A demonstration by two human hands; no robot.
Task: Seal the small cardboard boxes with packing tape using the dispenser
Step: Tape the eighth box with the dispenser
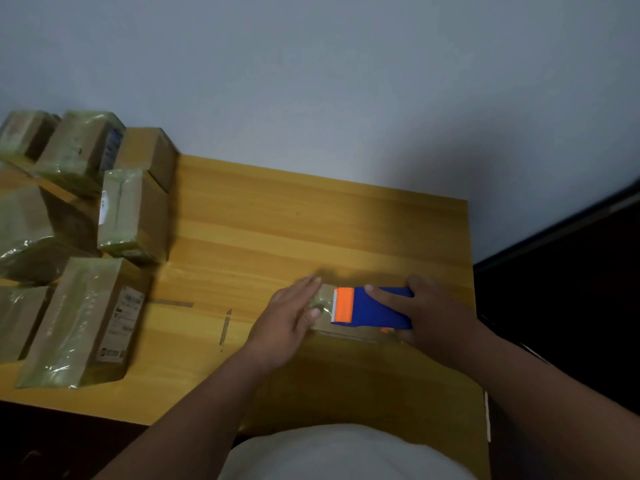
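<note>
Right hand wrapped round the blue plastic tape dispenser with the orange toothed front, index finger laid along its top, thumb hidden underneath. Dispenser sitting on top of the small brown cardboard box near the front right of the yellow wooden tabletop, box mostly covered by the tool and the two hands. Left hand flat and relaxed, fingers straight, pressing the clear tape end down at the box's left edge, just beside the orange blade. Looks like mid-strip, by judgement: tape anchored, about ready to cut or pull. To do this well: keep the left palm firmly on the stuck end so nothing lifts, hold the dispenser low and square to the seam, keep the tape taut, then tip the toothed edge down and twist sharply for a clean tear; smooth afterwards from the centre outward. Fingertips close to the teeth, so worth minding. Count now: one dispenser, one box in hand, two hands at work. Over at the left, a heap of tape-wrapped brown boxes, about eight visible, some cut off by the frame so exact tally uncertain. Two stray scraps of tape stuck on the tabletop.
</note>
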